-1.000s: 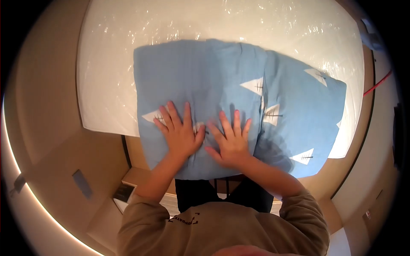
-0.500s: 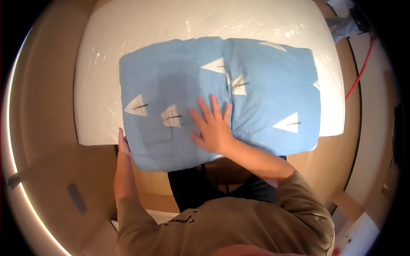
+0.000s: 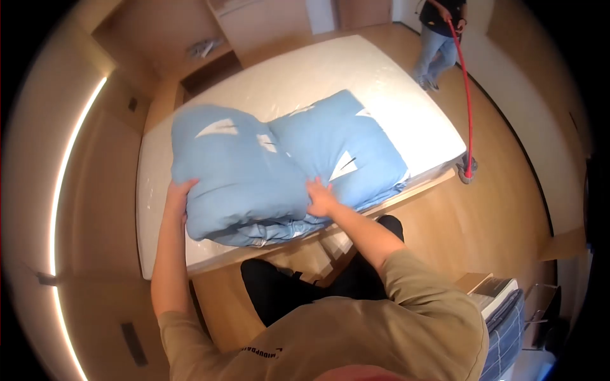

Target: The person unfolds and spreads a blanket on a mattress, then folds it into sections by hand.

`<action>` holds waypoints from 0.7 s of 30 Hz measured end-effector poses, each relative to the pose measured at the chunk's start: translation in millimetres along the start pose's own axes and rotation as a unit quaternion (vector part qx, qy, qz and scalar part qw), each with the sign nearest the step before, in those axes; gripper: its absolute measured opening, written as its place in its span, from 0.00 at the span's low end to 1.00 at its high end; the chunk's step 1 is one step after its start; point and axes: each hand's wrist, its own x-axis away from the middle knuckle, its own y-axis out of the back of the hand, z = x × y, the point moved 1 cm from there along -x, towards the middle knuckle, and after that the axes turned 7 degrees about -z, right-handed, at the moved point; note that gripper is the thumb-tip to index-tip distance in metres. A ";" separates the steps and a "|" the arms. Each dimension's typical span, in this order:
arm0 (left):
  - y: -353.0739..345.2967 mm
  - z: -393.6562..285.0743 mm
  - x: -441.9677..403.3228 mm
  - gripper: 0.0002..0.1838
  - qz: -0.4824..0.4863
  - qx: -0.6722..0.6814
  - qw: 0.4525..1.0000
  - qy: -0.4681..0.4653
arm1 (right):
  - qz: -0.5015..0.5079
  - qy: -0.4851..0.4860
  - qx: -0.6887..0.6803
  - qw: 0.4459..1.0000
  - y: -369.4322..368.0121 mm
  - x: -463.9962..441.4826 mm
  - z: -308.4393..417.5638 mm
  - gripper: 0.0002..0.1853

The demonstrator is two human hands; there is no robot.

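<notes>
A folded blue quilt (image 3: 254, 178) with white tree shapes lies on the near side of a mattress (image 3: 406, 105), its front edge bunched into layers. My left hand (image 3: 180, 195) grips the quilt's left side, thumb on top and the other fingers mostly hidden behind the cloth. At the middle crease, my right hand (image 3: 322, 198) has its fingers bent into the fabric near the front edge. The mattress has a shiny clear plastic cover.
The wooden bed frame (image 3: 419, 190) borders my knees. At the far right stands a person (image 3: 438, 38) holding a red-handled mop (image 3: 469, 108). A cabinet wall with a light strip (image 3: 61, 190) runs along the left. Behind me on the right is plaid cloth (image 3: 505, 336).
My view has tilted up, bringing the far room and the person into sight. The quilt has become puffier and bunched in front. My right hand's spread fingers have curled into it.
</notes>
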 end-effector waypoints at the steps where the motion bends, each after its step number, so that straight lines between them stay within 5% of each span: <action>1: -45.7 -40.2 6.6 0.34 0.039 -0.055 0.998 -0.020 | 0.020 0.003 0.064 0.998 16.9 2.5 8.5 0.46; 5: -246.9 -89.7 31.2 0.46 0.157 -0.254 0.953 -0.050 | 0.089 -0.016 0.221 0.971 66.4 41.6 34.3 0.41; 6: -298.1 -77.2 28.0 0.52 0.126 -0.448 0.879 -0.099 | 0.090 -0.036 0.211 0.973 70.5 54.4 30.8 0.40; 11: -481.8 47.7 52.9 0.45 0.230 -0.484 0.821 -0.195 | 0.081 -0.079 0.098 0.989 77.3 125.8 10.2 0.34; 12: -498.8 71.0 52.3 0.44 0.216 -0.478 0.820 -0.229 | -0.003 0.002 0.051 0.999 71.1 135.9 0.5 0.20; 14: -510.5 89.6 54.7 0.42 0.203 -0.466 0.814 -0.281 | -0.014 0.073 -0.132 0.988 110.0 171.9 7.9 0.11; 17: -510.3 108.6 51.0 0.41 0.204 -0.454 0.798 -0.339 | -0.393 0.233 -0.078 0.886 201.4 181.4 -7.4 0.09; 19: -496.3 122.7 32.4 0.39 0.223 -0.453 0.777 -0.377 | -0.495 0.102 0.021 0.863 239.4 164.0 -20.4 0.16; 21: -485.2 137.2 -8.3 0.30 0.285 -0.371 0.777 -0.421 | -0.458 -0.015 0.151 0.876 234.9 119.4 -60.3 0.29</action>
